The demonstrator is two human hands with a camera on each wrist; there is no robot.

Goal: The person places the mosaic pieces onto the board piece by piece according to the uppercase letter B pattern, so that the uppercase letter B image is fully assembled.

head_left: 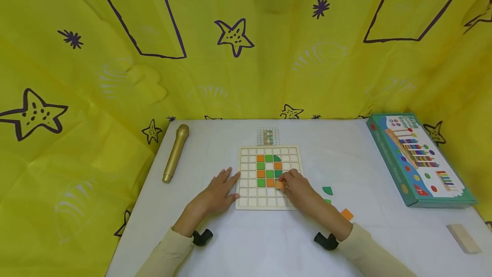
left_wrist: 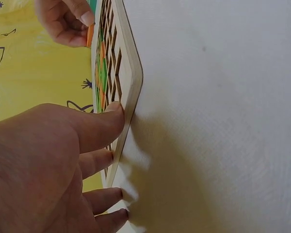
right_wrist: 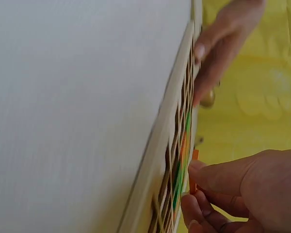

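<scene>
A pale wooden grid board (head_left: 250, 202) lies on the white table, with orange and green tiles set in its middle squares. My right hand (head_left: 301, 189) pinches an orange tile (right_wrist: 194, 167) between thumb and fingers, close over the lower right of the tile pattern. At the board's left edge my left hand (head_left: 217, 193) rests with its fingers spread, thumb and fingertips touching the rim. Just behind the board lies a small printed pattern card (head_left: 267, 136). Beside my right forearm are a green quarter-round tile (head_left: 327, 190), a partly hidden green tile (head_left: 328, 201) and an orange square tile (head_left: 347, 214).
On the left lies a gold microphone (head_left: 176, 153). A green-edged game box (head_left: 420, 159) takes up the back right, with a plain wooden block (head_left: 464, 238) nearer the front. A yellow patterned cloth (head_left: 246, 84) hangs behind the table.
</scene>
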